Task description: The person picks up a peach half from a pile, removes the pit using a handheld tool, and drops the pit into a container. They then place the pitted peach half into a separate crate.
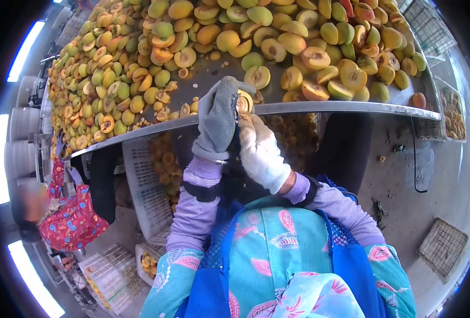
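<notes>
My left hand, in a grey glove, is closed around a cut peach half at the table's front edge. The peach's cut face shows between the two hands. My right hand, in a white glove with brownish stained fingertips, is closed against the near side of that half. Whether those fingers also hold a small tool is hidden. Just beyond the hands lies another peach half on the metal table, in front of a large heap of peach halves.
The table's raised metal rim runs before me. Below it stand a white plastic crate and more peach halves. A co-worker in a red patterned top is at the left. A wire-like crate lies on the floor at right.
</notes>
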Available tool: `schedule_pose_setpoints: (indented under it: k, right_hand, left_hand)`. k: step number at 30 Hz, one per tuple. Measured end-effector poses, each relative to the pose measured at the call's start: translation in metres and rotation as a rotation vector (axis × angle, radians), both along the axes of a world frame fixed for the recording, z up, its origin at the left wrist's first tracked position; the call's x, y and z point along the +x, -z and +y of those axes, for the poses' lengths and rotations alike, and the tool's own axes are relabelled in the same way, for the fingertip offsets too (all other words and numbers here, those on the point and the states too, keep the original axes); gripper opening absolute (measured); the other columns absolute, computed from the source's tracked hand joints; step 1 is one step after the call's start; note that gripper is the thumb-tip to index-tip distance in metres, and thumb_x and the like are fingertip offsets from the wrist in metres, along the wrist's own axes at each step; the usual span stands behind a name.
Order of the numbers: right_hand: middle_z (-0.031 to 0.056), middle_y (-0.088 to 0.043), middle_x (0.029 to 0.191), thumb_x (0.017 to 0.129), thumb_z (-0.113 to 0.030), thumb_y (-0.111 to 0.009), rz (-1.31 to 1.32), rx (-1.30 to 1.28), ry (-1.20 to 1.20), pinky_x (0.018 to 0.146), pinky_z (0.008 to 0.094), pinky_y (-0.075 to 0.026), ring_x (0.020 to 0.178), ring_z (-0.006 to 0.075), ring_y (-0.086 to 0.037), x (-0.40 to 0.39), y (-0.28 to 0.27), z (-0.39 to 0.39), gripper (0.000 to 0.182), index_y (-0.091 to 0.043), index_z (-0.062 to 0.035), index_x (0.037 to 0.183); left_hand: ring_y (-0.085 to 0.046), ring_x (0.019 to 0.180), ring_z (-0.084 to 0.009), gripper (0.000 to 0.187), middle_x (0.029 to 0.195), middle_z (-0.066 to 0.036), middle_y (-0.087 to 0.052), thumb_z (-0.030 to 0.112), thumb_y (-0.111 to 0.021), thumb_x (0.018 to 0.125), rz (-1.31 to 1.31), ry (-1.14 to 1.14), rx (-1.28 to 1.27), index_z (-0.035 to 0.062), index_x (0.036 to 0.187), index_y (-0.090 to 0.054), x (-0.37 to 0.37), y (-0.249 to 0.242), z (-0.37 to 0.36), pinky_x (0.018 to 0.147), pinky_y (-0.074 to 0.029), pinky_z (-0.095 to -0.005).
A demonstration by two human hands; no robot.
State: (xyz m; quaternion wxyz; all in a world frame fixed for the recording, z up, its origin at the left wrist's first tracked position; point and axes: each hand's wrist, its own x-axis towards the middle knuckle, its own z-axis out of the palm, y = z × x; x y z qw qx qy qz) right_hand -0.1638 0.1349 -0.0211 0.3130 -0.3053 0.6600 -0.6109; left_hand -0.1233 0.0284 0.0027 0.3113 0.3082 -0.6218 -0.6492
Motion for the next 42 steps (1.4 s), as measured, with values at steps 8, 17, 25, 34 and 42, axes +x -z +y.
schedule_pose_setpoints:
  k: [8,17,25,34,42]
  right_hand:
    - [0.0239,-0.061,0.084,0.100,-0.026,-0.043,0.000,0.056,-0.174,0.076,0.0437,-0.047,0.081,0.0400,-0.060,-0.015,-0.002,0.008,0.032,-0.056,0.0039,0.102]
    - [0.0027,-0.047,0.052,0.096,-0.061,-0.041,-0.890,0.118,-0.578,0.033,0.0261,-0.032,0.037,0.0125,-0.042,-0.042,-0.017,0.023,0.054,-0.049,-0.0112,0.077]
    - [-0.0009,-0.038,0.052,0.098,-0.057,-0.042,-0.883,0.232,-0.641,0.038,0.0262,-0.031,0.037,0.0108,-0.036,-0.037,-0.039,0.023,0.049,-0.047,-0.0118,0.080]
    - [-0.0013,-0.041,0.054,0.099,-0.057,-0.038,-1.075,-0.009,-0.745,0.040,0.0254,-0.031,0.039,0.0103,-0.039,-0.017,-0.015,0.008,0.049,-0.047,-0.0114,0.082]
    - [-0.0006,-0.044,0.053,0.098,-0.056,-0.044,-1.264,-0.050,-0.585,0.035,0.0259,-0.033,0.036,0.0133,-0.040,-0.011,-0.022,0.007,0.048,-0.050,-0.0116,0.080]
  left_hand:
    - [-0.062,0.072,-0.0154,0.042,0.080,-0.010,-0.066,0.028,-0.042,0.101,-0.160,0.331,-0.670,-0.0052,0.095,-0.066,0.003,-0.006,-0.017,0.067,-0.050,-0.0276]
    - [-0.060,0.068,-0.0153,0.043,0.077,-0.011,-0.065,0.038,-0.047,0.099,0.030,0.101,0.219,-0.0020,0.096,-0.065,0.009,0.007,-0.004,0.063,-0.049,-0.0272]
    - [-0.062,0.066,-0.0198,0.041,0.074,-0.013,-0.064,0.034,-0.049,0.098,0.061,0.268,0.120,-0.0022,0.087,-0.064,0.018,-0.002,-0.002,0.062,-0.051,-0.0293]
    - [-0.062,0.062,-0.0197,0.041,0.073,-0.014,-0.064,0.032,-0.047,0.097,-0.122,0.122,-0.251,-0.0031,0.083,-0.064,0.030,-0.014,-0.002,0.061,-0.052,-0.0287]
    - [-0.069,0.077,-0.0245,0.014,0.082,-0.011,-0.071,0.010,-0.057,0.085,-0.219,0.235,-0.276,0.0009,0.093,-0.063,0.027,-0.024,-0.010,0.074,-0.053,-0.0326]
